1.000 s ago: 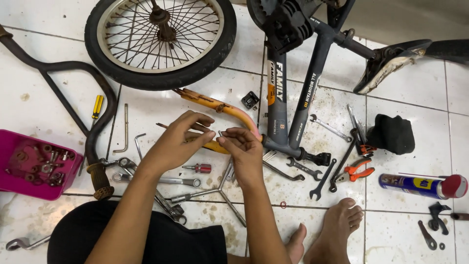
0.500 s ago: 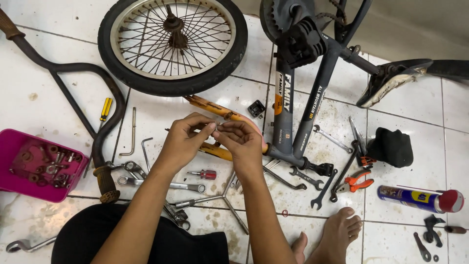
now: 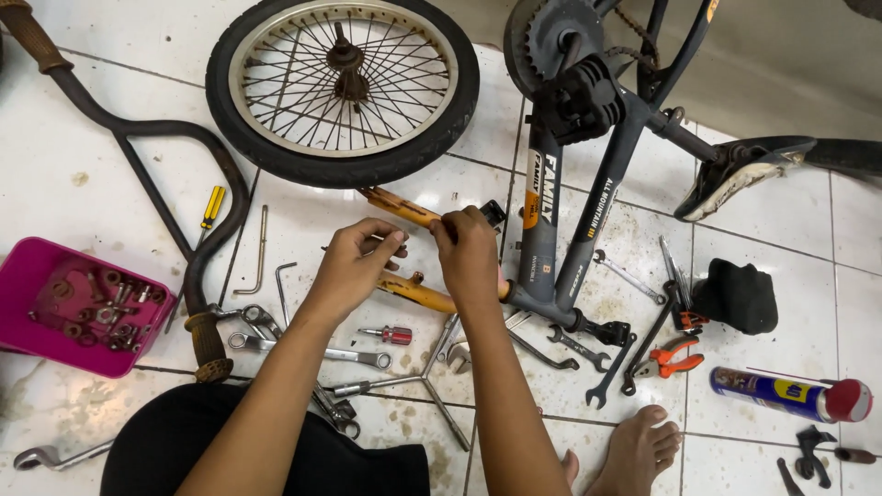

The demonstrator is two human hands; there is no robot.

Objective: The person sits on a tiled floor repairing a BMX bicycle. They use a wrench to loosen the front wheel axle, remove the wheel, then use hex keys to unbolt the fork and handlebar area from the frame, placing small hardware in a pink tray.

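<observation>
Fingertips of both hands, left hand (image 3: pixel 354 262) and right hand (image 3: pixel 467 253), pinch something small above the orange fork (image 3: pixel 409 292); best kept steady, low over the floor.

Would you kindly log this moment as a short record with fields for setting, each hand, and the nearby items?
Setting: white tiled floor, person seated, bare foot in view
Left hand: left hand pinching something small, too small to identify, above the orange fork
Right hand: right hand meeting the left at the fingertips, over the fork
Frame: dark bicycle frame lying to the right
Wheel: spoked wheel flat on the floor
Parts: pink tray holding nuts and bolts
Tools: orange pliers, spray can
</observation>
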